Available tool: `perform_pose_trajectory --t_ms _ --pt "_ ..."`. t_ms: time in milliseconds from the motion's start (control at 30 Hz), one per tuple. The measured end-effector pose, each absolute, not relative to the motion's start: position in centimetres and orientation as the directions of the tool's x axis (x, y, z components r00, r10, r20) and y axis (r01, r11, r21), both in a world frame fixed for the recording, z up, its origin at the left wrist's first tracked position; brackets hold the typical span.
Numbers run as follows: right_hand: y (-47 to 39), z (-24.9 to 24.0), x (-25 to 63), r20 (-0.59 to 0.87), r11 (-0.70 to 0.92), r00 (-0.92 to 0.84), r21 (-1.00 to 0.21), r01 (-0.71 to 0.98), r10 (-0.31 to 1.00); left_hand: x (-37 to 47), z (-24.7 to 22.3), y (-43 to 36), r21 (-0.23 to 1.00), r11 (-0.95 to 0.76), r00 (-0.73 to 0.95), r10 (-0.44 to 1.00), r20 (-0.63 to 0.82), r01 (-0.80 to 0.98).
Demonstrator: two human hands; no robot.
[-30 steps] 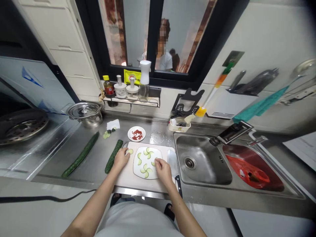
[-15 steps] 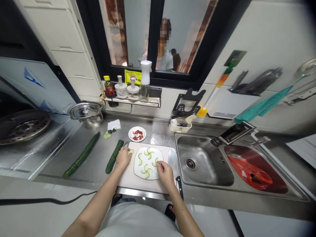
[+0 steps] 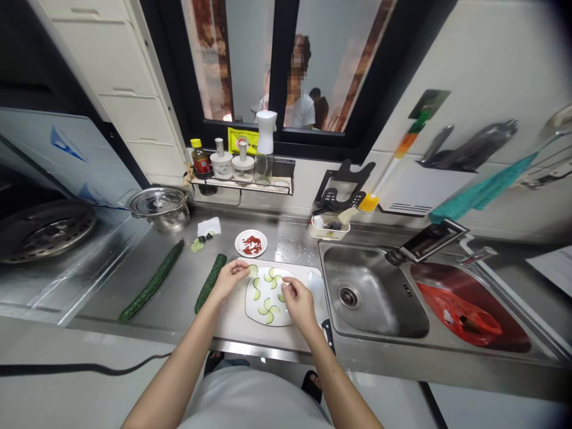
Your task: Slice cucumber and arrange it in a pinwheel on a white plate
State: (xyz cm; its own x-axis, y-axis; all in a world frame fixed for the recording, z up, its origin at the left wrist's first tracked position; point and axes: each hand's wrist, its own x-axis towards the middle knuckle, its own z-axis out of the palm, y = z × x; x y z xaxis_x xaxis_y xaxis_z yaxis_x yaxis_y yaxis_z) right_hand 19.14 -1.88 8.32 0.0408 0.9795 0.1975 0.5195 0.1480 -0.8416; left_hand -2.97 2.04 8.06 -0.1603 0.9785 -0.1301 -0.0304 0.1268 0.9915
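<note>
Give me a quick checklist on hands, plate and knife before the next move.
1. Left hand has a slice: ok, at its fingertips.
2. Plate flat on the board: ok.
3. Right hand free of slices: cannot tell, its fingers hide this.
4. Knife well away from that hand: not ok, it lies close beside it.
5. Dish of red bits off the board: ok.

Left hand (image 3: 233, 276) pinching a slice (image 3: 253, 271) over the plate (image 3: 254, 313), right hand (image 3: 298, 302) at its right edge, one cucumber (image 3: 211, 283) beside my board (image 3: 233, 325)!
</note>
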Motion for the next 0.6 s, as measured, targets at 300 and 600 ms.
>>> perform_pose_trajectory --t_ms 300,600 --pt "0.7 14.5 16.1 0.277 0.281 -0.066 -0.878 0.387 0.959 -1.0 14.3 -0.1 0.999 0.017 -0.026 0.999 -0.018 -0.050" --pt "1.1 15.3 15.6 0.179 0.227 -0.184 -0.930 0.291 0.967 0.0 14.6 -0.7 0.976 0.084 -0.058 0.994 -0.098 -0.202"
